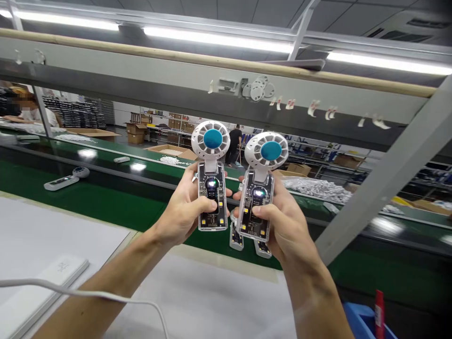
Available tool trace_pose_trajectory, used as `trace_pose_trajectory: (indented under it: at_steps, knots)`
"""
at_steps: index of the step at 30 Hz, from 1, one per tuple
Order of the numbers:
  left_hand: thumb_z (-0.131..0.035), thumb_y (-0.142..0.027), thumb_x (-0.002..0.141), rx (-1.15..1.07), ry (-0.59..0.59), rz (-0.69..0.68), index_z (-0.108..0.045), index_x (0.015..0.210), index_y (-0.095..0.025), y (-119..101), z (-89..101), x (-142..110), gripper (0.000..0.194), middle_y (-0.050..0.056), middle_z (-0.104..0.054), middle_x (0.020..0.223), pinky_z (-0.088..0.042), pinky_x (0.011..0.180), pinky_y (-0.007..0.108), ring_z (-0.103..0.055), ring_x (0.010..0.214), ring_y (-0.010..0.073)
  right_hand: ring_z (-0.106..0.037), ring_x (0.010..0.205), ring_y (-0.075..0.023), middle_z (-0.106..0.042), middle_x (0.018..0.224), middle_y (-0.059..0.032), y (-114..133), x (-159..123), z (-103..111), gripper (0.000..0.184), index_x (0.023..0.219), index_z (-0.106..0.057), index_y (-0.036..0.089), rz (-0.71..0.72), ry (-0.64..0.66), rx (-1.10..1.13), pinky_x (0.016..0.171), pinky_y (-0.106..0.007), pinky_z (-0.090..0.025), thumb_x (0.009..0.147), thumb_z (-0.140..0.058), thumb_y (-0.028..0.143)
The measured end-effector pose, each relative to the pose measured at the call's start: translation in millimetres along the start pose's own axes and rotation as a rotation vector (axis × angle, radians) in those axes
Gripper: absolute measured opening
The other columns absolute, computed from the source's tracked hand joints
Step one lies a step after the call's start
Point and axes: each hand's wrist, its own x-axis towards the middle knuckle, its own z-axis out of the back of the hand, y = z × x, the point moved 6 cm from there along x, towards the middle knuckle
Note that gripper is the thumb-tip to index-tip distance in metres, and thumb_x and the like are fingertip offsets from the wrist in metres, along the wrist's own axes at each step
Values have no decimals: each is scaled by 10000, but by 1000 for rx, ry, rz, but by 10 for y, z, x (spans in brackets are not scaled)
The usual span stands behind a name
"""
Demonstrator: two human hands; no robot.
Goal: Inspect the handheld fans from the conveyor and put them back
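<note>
My left hand (183, 212) grips a handheld mini fan (212, 176) with a clear see-through body, exposed circuit board, and white vented head with a blue hub. My right hand (282, 216) grips a matching fan (257, 186), its lit indicator also glowing. I hold both upright, side by side, with the heads close but apart. Below them, the clear lower ends of two more fan bodies (236, 238) show behind my hands. Their upper parts are hidden.
A green conveyor belt (106, 202) runs behind a white work surface (45, 235), carrying another fan (65, 179) and loose white parts. A white cable (77, 292) crosses my left forearm. A grey beam (212, 80) passes overhead. A co-worker (30, 110) sits far left; a blue bin (363, 322) stands lower right.
</note>
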Motion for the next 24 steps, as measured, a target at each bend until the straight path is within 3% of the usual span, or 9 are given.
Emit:
trace_pose_trajectory:
  at_steps: [7,21,24]
  knots:
    - [-635,-92,732,-24,-4,-8,-318,1295,-169,11,32,-4,651,92,-644,993,-569,573,287,-676,709,219,-714,716,-203,-720,945,-32,-22,8,-10,651,1329,-432,259,-2,28,-6,642,-327,-604,729,-661,156]
    - [-694,-149,767,-62,36,21,-303,1344,-196,-14,10,-31,699,112,-644,1031,-585,644,309,-683,766,224,-722,741,-231,-727,1003,-57,-48,1,-5,745,1404,-393,274,-7,8,-13,654,-365,-613,720,-671,174]
    - [-731,-220,769,-3,-24,12,-359,1326,-190,15,18,-31,671,84,-651,966,-572,620,289,-671,718,203,-709,705,-218,-724,968,-48,-63,17,42,762,1395,-397,279,-3,-47,-3,620,-342,-599,706,-713,203]
